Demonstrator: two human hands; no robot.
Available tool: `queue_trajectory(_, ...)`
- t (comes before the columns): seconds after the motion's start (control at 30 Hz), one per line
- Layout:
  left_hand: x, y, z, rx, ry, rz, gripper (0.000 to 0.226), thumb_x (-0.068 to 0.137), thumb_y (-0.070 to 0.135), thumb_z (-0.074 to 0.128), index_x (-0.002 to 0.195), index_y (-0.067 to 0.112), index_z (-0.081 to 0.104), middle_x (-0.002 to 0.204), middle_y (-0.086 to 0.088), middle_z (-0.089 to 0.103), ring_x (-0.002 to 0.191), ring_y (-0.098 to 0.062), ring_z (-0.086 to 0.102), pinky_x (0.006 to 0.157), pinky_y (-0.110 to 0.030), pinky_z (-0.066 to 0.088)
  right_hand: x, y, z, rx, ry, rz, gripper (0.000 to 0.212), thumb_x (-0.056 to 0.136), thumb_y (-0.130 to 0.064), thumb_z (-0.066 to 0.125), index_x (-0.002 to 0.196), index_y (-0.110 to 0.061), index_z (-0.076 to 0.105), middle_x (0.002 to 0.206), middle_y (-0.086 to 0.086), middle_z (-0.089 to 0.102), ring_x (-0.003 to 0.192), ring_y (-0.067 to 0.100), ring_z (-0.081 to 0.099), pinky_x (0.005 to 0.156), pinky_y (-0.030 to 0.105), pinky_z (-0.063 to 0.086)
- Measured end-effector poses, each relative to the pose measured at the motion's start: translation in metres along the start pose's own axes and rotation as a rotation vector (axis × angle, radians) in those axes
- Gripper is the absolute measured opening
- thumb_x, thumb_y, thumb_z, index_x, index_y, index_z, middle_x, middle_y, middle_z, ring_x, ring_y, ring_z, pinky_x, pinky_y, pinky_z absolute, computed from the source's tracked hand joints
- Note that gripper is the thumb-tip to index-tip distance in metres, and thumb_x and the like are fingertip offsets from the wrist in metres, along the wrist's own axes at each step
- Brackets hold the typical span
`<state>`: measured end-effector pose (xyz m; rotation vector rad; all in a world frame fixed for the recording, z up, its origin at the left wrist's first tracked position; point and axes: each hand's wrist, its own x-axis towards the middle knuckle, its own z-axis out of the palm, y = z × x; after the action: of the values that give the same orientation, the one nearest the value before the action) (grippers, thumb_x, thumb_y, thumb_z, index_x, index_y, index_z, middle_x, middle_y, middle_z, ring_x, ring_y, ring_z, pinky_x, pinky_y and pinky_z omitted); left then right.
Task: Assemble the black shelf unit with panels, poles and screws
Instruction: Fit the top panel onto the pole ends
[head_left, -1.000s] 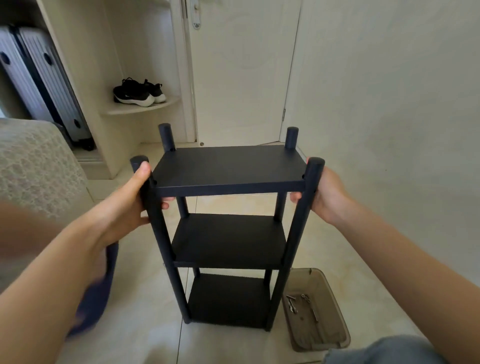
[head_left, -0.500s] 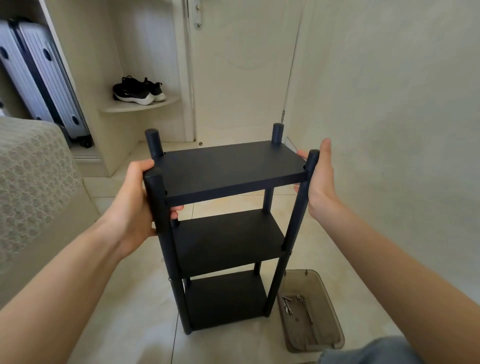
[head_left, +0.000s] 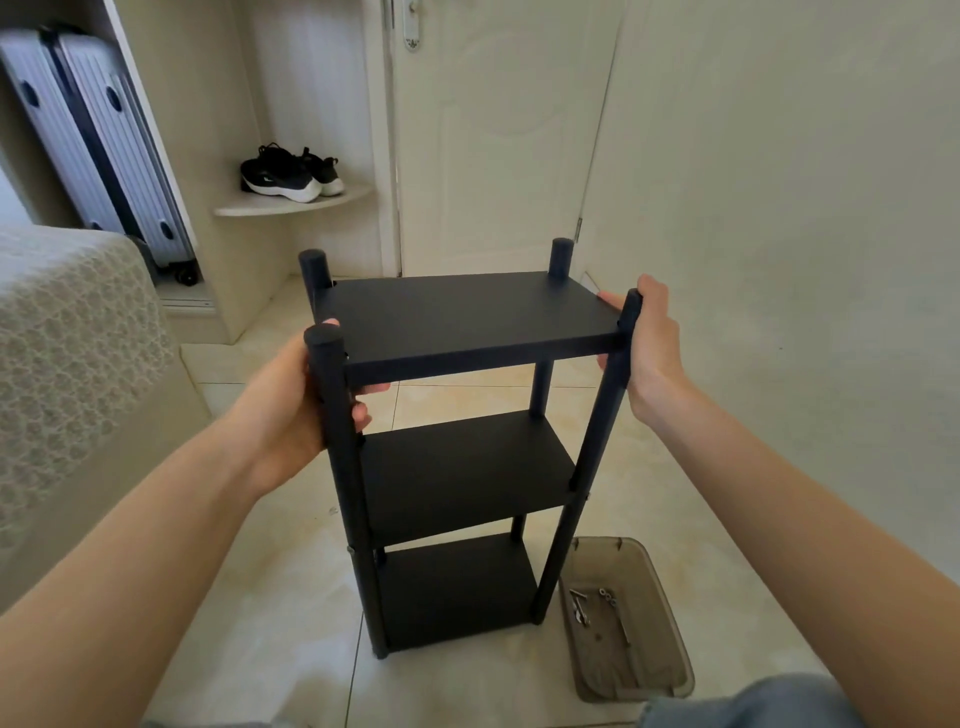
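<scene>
One black shelf unit (head_left: 457, 457), upright on the pale tiled floor (head_left: 270, 597), mid-scene, directly before the person. Composition: three panels, four poles.
- Top panel (head_left: 467, 312), middle panel (head_left: 478, 483), bottom panel (head_left: 457, 587), stacked one above another.
- Near-left pole (head_left: 353, 499), near-right pole (head_left: 597, 441), far-left pole (head_left: 313, 270), far-right pole (head_left: 561, 260). All four rise a little above the top panel.

Two hands, well apart, one at each near corner.
- Left hand (head_left: 285, 405): fingers curled round the near-left pole just under the top panel, thumb tip showing behind the pole's cap.
- Right hand (head_left: 657, 348): wrapped round the upper end of the near-right pole from the right, fingertips showing past the pole above and below the panel edge.

One translucent brown tray (head_left: 670, 639) on the floor, just right of the unit's near-right foot. Contents: a few loose silver screws (head_left: 587, 608).

Surroundings:
- white door (head_left: 493, 130), far centre
- pair of black shoes (head_left: 285, 174) on a curved corner shelf (head_left: 260, 208), far left
- silver suitcase (head_left: 104, 145), upright, further left
- textured cream cover (head_left: 67, 338), near left
- plain wall (head_left: 779, 208), right
</scene>
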<state>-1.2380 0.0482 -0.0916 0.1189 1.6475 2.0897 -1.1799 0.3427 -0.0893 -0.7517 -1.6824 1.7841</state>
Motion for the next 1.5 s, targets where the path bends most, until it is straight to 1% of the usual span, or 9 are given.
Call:
queue_trajectory(0.07, 0.001, -0.004, 0.004, -0.025, 0.024, 0.020, 0.043, 0.102, 0.049, 0.044, 0.129, 0.018, 0.056, 0.100, -0.014, 0.067, 0.052, -0.015, 0.049, 0.077, -0.037, 0.048, 0.003, -0.004, 0.004, -0.052, -0.029, -0.013, 0.059, 0.076, -0.068, 0.030, 0.074, -0.031, 0.077, 0.065, -0.012, 0.063, 0.071, 0.013, 0.052, 0.072, 0.030, 0.047)
queue_trajectory(0.17, 0.004, -0.006, 0.008, -0.085, 0.150, 0.013, 0.043, 0.100, 0.047, 0.049, 0.129, 0.016, 0.055, 0.098, -0.009, 0.050, 0.065, -0.017, 0.051, 0.073, -0.032, 0.051, 0.009, -0.008, 0.012, -0.121, -0.037, -0.009, 0.069, 0.080, -0.076, 0.025, 0.082, -0.029, 0.075, 0.073, -0.012, 0.064, 0.081, 0.013, 0.054, 0.080, 0.032, 0.042)
queue_trajectory(0.3, 0.006, -0.008, 0.016, -0.098, 0.243, 0.035, 0.029, 0.103, 0.043, 0.045, 0.109, 0.020, 0.061, 0.097, -0.004, 0.057, 0.074, -0.017, 0.051, 0.066, -0.027, 0.046, 0.015, -0.006, 0.020, -0.145, -0.007, 0.059, 0.083, 0.088, -0.078, 0.016, 0.139, -0.022, 0.051, 0.124, -0.002, 0.054, 0.114, 0.019, 0.048, 0.103, 0.039, 0.035)
queue_trajectory(0.53, 0.000, -0.011, 0.034, -0.112, 0.322, 0.044, 0.033, 0.103, 0.044, 0.043, 0.114, 0.018, 0.060, 0.097, -0.004, 0.062, 0.075, -0.017, 0.055, 0.068, -0.026, 0.044, -0.008, -0.006, 0.017, -0.296, 0.105, 0.231, 0.077, 0.094, -0.068, 0.030, 0.149, -0.014, 0.031, 0.144, 0.008, 0.042, 0.125, 0.030, 0.044, 0.097, 0.043, 0.041)
queue_trajectory(0.77, -0.014, -0.025, 0.062, -0.166, 0.288, 0.061, 0.027, 0.099, 0.043, 0.053, 0.093, 0.019, 0.064, 0.089, -0.001, 0.064, 0.078, -0.017, 0.058, 0.072, -0.027, 0.044, -0.060, -0.006, 0.025, -0.048, -0.438, 0.357, 0.058, 0.094, -0.045, 0.060, 0.136, -0.007, 0.047, 0.113, 0.010, 0.071, 0.105, 0.027, 0.068, 0.097, 0.051, 0.052)
queue_trajectory(0.93, -0.023, -0.044, 0.071, -0.111, 0.009, 0.069, 0.034, 0.101, 0.044, 0.051, 0.102, 0.014, 0.069, 0.067, 0.009, 0.071, 0.069, -0.003, 0.070, 0.076, -0.029, 0.043, -0.060, -0.005, 0.028, 0.092, -0.418, 0.269, 0.027, 0.095, -0.021, 0.064, 0.118, -0.009, 0.061, 0.105, 0.009, 0.075, 0.100, 0.024, 0.071, 0.103, 0.052, 0.047)
queue_trajectory(1.03, -0.021, -0.044, 0.065, -0.049, -0.082, 0.042, 0.033, 0.098, 0.042, 0.056, 0.108, 0.013, 0.069, 0.076, 0.006, 0.073, 0.076, -0.006, 0.073, 0.077, -0.033, 0.043, -0.056, -0.003, 0.022, 0.146, -0.445, 0.284, 0.022, 0.095, -0.017, 0.062, 0.116, -0.008, 0.061, 0.105, 0.011, 0.075, 0.099, 0.025, 0.072, 0.098, 0.049, 0.051)
queue_trajectory(1.23, -0.016, -0.039, 0.050, -0.040, -0.167, 0.032, 0.020, 0.075, 0.039, 0.071, 0.075, 0.021, 0.080, 0.072, 0.001, 0.068, 0.079, -0.015, 0.073, 0.086, -0.038, 0.052, -0.059, 0.002, 0.021, 0.211, -0.479, 0.287, 0.023, 0.096, -0.016, 0.061, 0.118, -0.009, 0.060, 0.107, 0.012, 0.074, 0.101, 0.025, 0.071, 0.095, 0.046, 0.053)
queue_trajectory(1.5, -0.011, -0.042, 0.042, -0.070, -0.166, 0.030, 0.020, 0.076, 0.038, 0.072, 0.076, 0.021, 0.081, 0.078, 0.001, 0.072, 0.081, -0.014, 0.074, 0.095, -0.042, 0.054, -0.065, 0.003, 0.025, 0.141, -0.463, 0.246, 0.030, 0.096, -0.018, 0.061, 0.124, -0.008, 0.058, 0.111, 0.012, 0.073, 0.104, 0.027, 0.070, 0.098, 0.048, 0.052)
